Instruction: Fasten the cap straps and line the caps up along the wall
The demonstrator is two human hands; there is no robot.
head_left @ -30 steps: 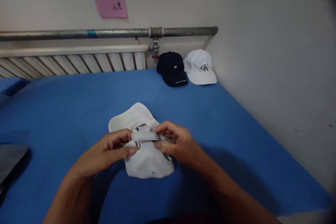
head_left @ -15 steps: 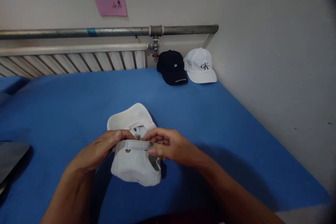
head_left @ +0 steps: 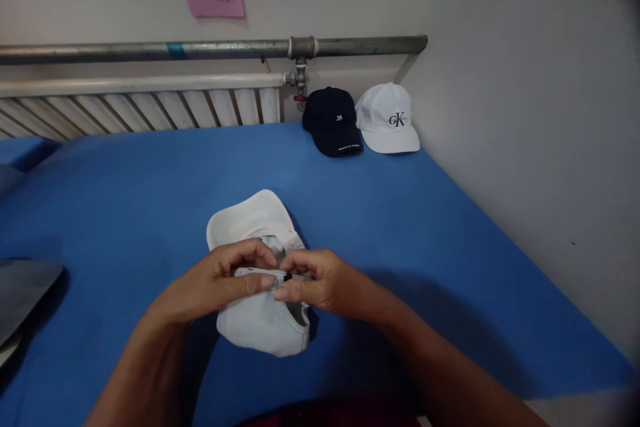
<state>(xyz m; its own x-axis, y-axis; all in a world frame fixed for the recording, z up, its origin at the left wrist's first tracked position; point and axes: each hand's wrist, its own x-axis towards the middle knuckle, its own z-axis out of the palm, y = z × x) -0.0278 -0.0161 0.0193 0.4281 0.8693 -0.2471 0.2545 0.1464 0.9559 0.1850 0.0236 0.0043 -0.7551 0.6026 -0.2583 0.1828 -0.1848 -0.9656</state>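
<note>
A white baseball cap (head_left: 263,330) lies on the blue surface in front of me, its brim pointing away and its back opening toward me. My left hand (head_left: 227,280) pinches the cap's back strap (head_left: 245,271) between thumb and fingers from the left. From the right, my right hand (head_left: 325,280) grips the same strap near a small dark buckle, thumb in front and fingers behind. Both sets of fingertips almost meet at the strap. Part of the crown's inside is hidden behind my fingers.
At the back of the blue-covered surface (head_left: 125,193) sit a black cap (head_left: 330,117) and a white cap (head_left: 387,117) with dark letters, side by side near the wall. A radiator (head_left: 175,107) and metal pipe (head_left: 225,49) run behind. A grey object (head_left: 27,287) lies at the left edge.
My left hand has shifted right along the strap, and its thumb now presses on the front beside the buckle. My right hand keeps its hold. The view has tilted slightly.
</note>
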